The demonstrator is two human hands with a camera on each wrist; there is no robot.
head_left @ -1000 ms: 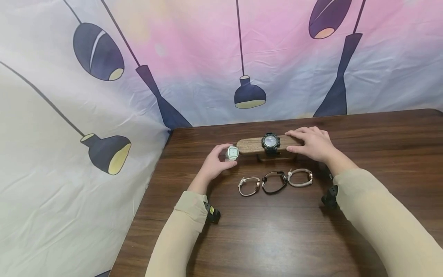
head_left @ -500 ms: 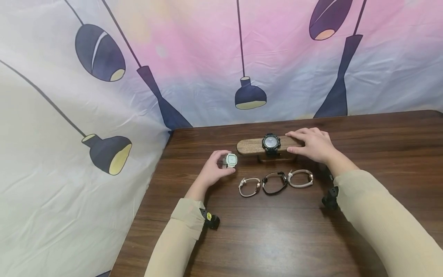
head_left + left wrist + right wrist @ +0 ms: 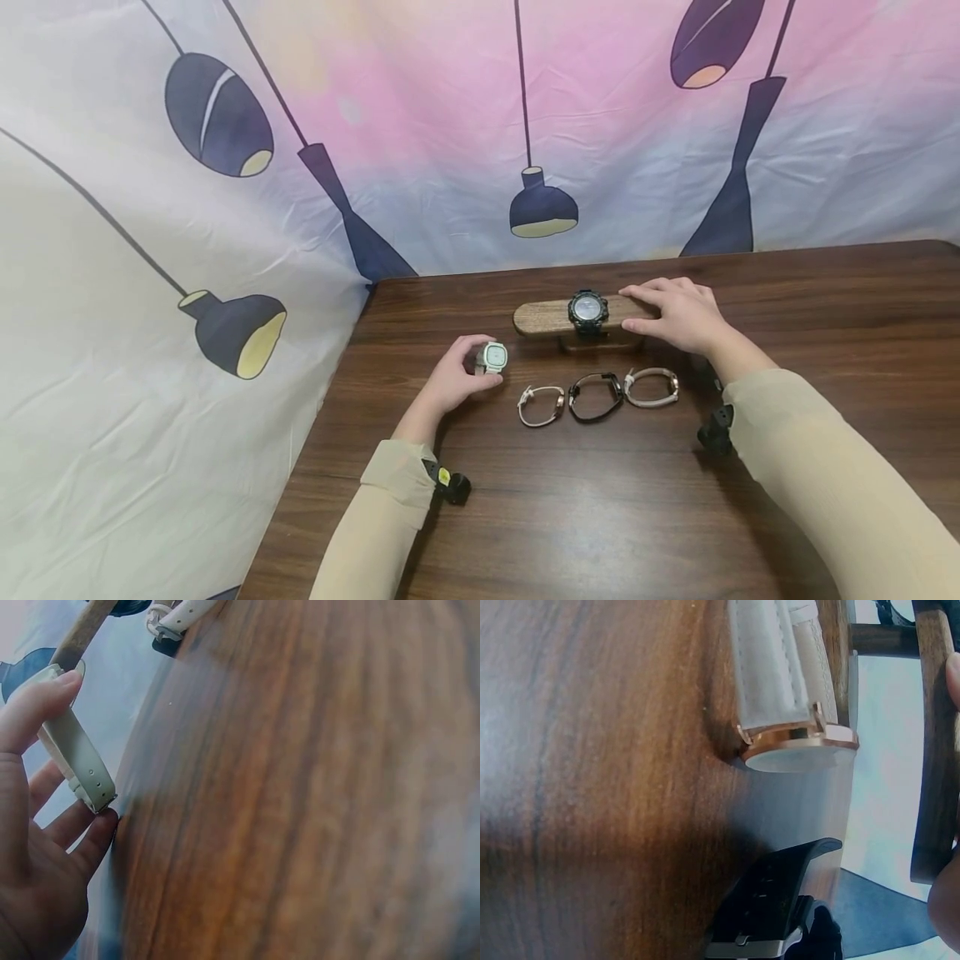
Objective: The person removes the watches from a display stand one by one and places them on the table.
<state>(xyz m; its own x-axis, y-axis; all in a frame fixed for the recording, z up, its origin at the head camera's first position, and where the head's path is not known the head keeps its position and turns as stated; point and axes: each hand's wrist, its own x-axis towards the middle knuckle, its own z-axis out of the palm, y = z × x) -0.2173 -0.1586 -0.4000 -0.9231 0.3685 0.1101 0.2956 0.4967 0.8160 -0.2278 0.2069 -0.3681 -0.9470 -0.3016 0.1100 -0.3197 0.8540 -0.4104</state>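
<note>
My left hand [image 3: 452, 375] pinches a pale mint watch [image 3: 495, 356] between thumb and fingers, left of a wooden watch stand [image 3: 540, 318]. In the left wrist view its pale strap [image 3: 86, 761] runs down from the thumb to the fingertips, buckle at the lower end. At the stand's right end, my right hand [image 3: 684, 315] grips the bar, thumb at the front and fingers over the top. A chunky black watch [image 3: 588, 308] is wrapped round the bar's middle. The right wrist view shows the dark bar [image 3: 934, 757] beside the fingers.
In front of the stand lie a small white-strapped watch [image 3: 540, 407], a black-strapped watch [image 3: 595, 397] and a light-strapped watch [image 3: 651, 387] with a rose-gold case. Another black strap [image 3: 769, 896] shows below in the right wrist view. Behind the table hangs a lamp-patterned cloth [image 3: 450, 167].
My left hand has drawn the mint watch away from the stand's left end, leftward and toward me. The right hand keeps its grip on the stand.
</note>
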